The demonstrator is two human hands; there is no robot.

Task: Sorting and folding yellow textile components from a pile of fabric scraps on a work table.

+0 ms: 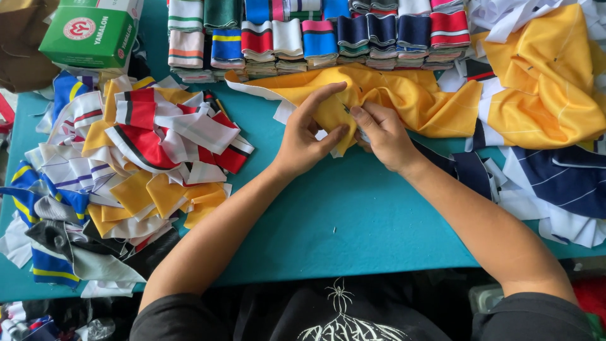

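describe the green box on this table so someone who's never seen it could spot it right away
Start at the teal table and follow its far edge to the left corner. There, above the loose pile of fabric scraps, sits the green cardboard box. It is the only rigid box there, green with a round red-and-white emblem, amid soft cloth.

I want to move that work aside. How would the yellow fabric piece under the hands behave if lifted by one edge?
Probably floppy: the yellow fabric already lies in soft folds and creases where the left hand and right hand pinch it. It looks thin, so likely light. Its smooth sheen suggests it may slide on the teal table and drag along rather than lift flat.
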